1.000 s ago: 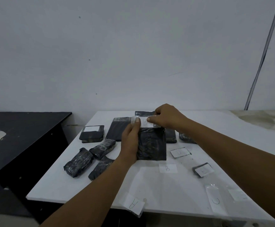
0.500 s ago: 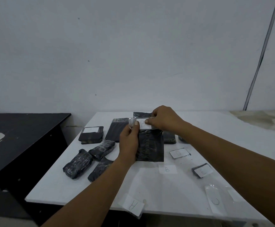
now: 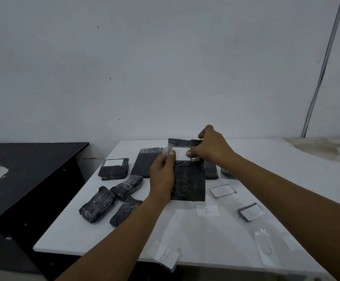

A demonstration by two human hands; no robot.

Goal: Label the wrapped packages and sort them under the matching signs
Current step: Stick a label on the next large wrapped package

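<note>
A flat black wrapped package (image 3: 189, 181) is held upright over the middle of the white table (image 3: 185, 230). My left hand (image 3: 163, 175) grips its left edge, thumb on the left end of a white label marked B (image 3: 180, 153) near the package's top. My right hand (image 3: 211, 149) pinches the label's right end against the package. Paper signs lie on the table: B (image 3: 207, 211) just below the package, A (image 3: 166, 255) at the front edge, C (image 3: 266, 249) at front right.
Three small wrapped bundles (image 3: 112, 201) lie at left. A labelled package (image 3: 114, 168) and a flat black one (image 3: 144, 164) sit behind them. Labelled packages D (image 3: 222, 190) and another (image 3: 251, 212) lie at right. A black desk (image 3: 23, 173) stands to the left.
Both hands stay on the package, which sits slightly higher. My right thumb has slid rightward along the label, so the letter B shows.
</note>
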